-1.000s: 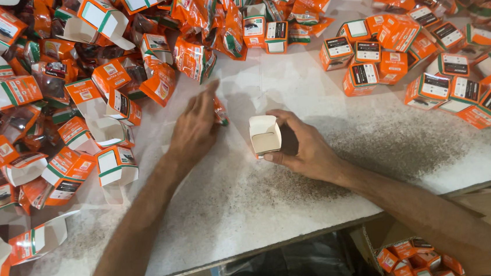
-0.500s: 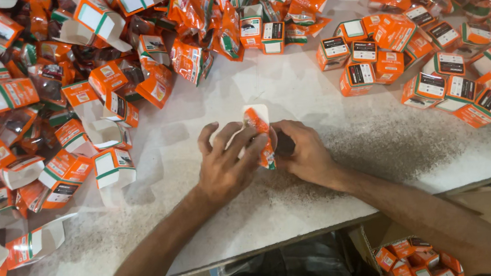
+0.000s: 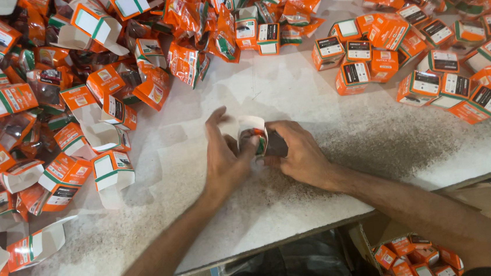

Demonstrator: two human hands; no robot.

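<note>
The small box [image 3: 252, 136] pressed between the left hand [image 3: 224, 160] and the right hand [image 3: 300, 154] is looking like thin printed cardboard, white and matt inside, orange and faintly glossy outside. The tabletop [image 3: 289, 93] is showing as speckled white stone or laminate, smooth with a dull sheen. The heaped sachets [image 3: 207, 18] are gleaming like crinkled plastic film. The closed boxes [image 3: 426, 65] are appearing as coated card.
</note>
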